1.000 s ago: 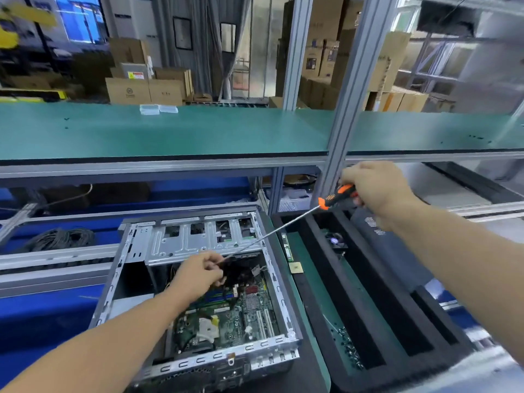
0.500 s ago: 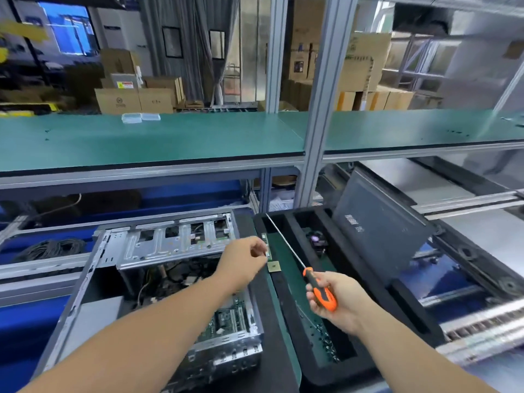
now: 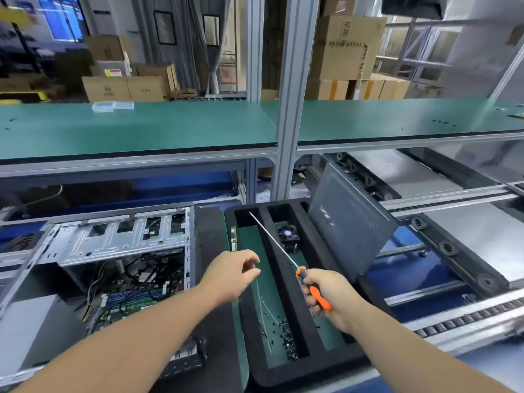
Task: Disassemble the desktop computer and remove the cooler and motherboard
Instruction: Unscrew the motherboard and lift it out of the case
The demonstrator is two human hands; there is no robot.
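Note:
The open desktop case (image 3: 113,242) lies at the left, its green motherboard (image 3: 130,300) inside under loose cables. The black cooler (image 3: 287,235) sits in a slot of the black foam tray (image 3: 255,330) to the right of the case. My left hand (image 3: 232,275) hovers over the tray's left slot, fingers loosely curled and thumb apart, with nothing visible in it. My right hand (image 3: 329,302) grips the orange-handled screwdriver (image 3: 319,297), whose long shaft points up-left over the tray. Several small screws (image 3: 286,338) lie in the slot below.
A dark side panel (image 3: 346,231) leans in the tray's right slot. A memory stick (image 3: 233,236) lies along the tray's left edge. An aluminium post (image 3: 286,137) and a green shelf (image 3: 141,126) stand behind. Conveyor rails (image 3: 453,256) run at the right.
My left hand came out of the case and moved right over the tray. My right hand lowered the screwdriver from above the case to over the tray.

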